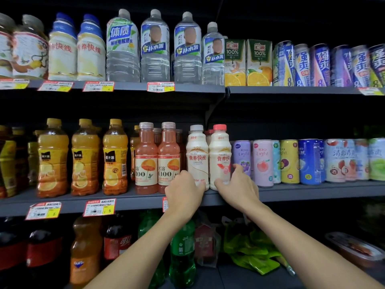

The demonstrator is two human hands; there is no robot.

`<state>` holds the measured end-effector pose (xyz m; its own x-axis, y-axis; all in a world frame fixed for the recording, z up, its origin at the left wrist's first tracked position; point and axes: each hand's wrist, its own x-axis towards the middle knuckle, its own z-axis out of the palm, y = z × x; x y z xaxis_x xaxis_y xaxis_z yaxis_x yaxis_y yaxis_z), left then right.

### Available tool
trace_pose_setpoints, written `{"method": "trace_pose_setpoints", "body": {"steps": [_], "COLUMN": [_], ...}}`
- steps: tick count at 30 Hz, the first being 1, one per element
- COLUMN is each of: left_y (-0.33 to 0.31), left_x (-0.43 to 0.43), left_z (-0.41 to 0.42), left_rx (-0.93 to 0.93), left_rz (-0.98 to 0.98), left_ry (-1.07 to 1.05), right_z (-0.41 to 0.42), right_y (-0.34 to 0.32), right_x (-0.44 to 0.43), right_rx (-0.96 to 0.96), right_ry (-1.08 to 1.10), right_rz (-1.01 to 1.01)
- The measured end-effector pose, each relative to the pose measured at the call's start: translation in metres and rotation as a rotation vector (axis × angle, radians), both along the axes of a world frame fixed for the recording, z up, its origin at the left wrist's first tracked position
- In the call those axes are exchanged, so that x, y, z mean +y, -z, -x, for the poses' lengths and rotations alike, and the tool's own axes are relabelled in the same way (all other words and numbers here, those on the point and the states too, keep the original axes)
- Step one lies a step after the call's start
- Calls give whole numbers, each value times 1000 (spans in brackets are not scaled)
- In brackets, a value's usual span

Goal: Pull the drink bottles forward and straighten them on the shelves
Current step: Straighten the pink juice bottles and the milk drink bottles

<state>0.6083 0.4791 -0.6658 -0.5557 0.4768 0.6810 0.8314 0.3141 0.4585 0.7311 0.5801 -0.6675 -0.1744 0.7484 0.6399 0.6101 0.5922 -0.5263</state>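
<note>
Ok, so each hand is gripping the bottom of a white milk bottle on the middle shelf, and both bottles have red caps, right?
Not both. In the head view the right hand grips the red-capped bottle, but the left hand grips a white-capped bottle. Both stand on the middle shelf, each gripped near its bottom.

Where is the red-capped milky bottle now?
In the head view's centre, the red-capped bottle stands on the middle shelf between the white-capped bottle and the purple can; the right hand grips its base.
</note>
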Motion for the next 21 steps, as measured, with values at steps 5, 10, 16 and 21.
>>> {"method": "trace_pose_setpoints", "body": {"steps": [5, 10, 16, 21], "left_y": [1, 1, 2, 3], "left_x": [-1, 1, 2, 5], "left_z": [-3, -3, -1, -2], "left_rx": [7, 0, 11, 3], "left_rz": [-10, -9, -21, -29], "left_ry": [-11, -17, -13, -5], "right_z": [1, 0, 1, 0], "right_y": [0, 0, -1, -1], "right_x": [-2, -2, -2, -2], "right_rx": [-36, -5, 3, 3], "right_ry": [10, 0, 2, -4], "right_rz": [-12, -9, 4, -1]}}
